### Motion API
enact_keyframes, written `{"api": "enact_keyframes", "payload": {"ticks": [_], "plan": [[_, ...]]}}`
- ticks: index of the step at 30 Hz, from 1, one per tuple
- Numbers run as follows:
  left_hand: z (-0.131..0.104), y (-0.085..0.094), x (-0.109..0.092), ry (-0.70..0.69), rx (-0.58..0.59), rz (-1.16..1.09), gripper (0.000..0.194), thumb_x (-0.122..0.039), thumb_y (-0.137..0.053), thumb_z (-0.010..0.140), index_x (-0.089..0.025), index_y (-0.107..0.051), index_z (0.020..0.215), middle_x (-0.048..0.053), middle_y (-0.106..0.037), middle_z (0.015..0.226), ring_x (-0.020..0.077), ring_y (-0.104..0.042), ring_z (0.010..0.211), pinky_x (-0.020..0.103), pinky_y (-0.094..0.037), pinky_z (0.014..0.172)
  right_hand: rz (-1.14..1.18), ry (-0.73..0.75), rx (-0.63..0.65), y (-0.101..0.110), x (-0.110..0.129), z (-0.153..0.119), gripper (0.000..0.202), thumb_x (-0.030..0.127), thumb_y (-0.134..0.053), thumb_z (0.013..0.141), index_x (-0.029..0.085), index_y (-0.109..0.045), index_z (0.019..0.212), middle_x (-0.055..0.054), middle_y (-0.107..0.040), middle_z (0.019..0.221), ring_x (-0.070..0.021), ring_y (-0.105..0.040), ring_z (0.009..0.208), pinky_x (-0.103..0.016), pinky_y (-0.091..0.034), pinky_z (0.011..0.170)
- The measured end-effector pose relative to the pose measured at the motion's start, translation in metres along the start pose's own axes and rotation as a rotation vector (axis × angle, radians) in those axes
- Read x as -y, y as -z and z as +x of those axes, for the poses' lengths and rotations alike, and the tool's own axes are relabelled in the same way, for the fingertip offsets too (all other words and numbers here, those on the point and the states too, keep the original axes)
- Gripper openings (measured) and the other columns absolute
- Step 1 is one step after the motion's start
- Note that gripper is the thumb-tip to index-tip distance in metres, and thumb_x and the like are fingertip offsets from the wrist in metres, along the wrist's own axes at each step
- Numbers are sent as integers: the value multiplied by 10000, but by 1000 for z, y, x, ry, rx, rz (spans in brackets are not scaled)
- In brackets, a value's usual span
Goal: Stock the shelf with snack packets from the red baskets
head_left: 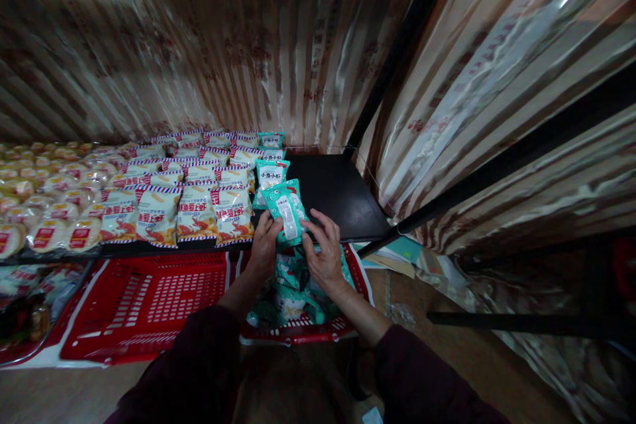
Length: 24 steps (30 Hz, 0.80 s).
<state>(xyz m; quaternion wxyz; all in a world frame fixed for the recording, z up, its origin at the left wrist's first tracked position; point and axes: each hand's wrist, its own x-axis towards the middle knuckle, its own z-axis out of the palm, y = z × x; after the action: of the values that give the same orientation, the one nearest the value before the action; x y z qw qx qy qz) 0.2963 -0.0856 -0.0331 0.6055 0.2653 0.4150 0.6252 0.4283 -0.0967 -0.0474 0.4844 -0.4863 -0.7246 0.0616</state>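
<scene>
A teal snack bag is held between my two hands at the front edge of the black shelf, its printed side toward me. A second teal bag lies close behind it, partly hidden. My left hand grips the lower left side, thumb on the front. On the right side, my right hand has its thumb and fingertips against the bag's edge. Behind it stand more teal bags in a row running back along the shelf. Below my hands, a red basket holds several teal bags.
To the left, rows of white shrimp snack bags and round clear-wrapped packs cover the shelf. Another red basket stands below. A black slanted post and striped plastic sheeting border the shelf. Papers lie at lower right.
</scene>
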Motion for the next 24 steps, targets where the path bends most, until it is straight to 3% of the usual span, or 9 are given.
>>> {"api": "enact_keyframes", "payload": {"ticks": [7,11,17,24], "plan": [[0,0,-1,-17,-16,-50,376,-359,-691,692,-213,-547,1007,0,-645,917,125,-595,772,226,-456,694,15,90,56,1,-1,-1,367,213,-433,906,214,-527,1261,-106,-573,1251,-237,-491,1186,-472,-419,999],[1,2,0,-34,-7,-66,360,-360,-678,710,-226,-530,1010,-10,-644,904,123,-597,759,228,-456,681,26,92,103,4,1,-2,457,286,-440,912,193,-429,1359,-127,-547,1302,-250,-489,1213,-468,-426,1003],[1,3,2,-44,25,-97,301,-322,-654,735,-221,-522,986,-10,-631,888,107,-584,729,211,-449,649,26,125,132,6,3,-4,537,402,-489,887,201,-404,1377,-141,-488,1368,-282,-451,1263,-494,-407,1016],[0,5,2,-32,21,5,278,-396,-629,760,-242,-491,947,-30,-605,843,88,-550,658,181,-416,573,32,114,152,3,1,-5,721,585,-457,848,168,-325,1422,-173,-394,1440,-319,-385,1319,-530,-367,1042]]}}
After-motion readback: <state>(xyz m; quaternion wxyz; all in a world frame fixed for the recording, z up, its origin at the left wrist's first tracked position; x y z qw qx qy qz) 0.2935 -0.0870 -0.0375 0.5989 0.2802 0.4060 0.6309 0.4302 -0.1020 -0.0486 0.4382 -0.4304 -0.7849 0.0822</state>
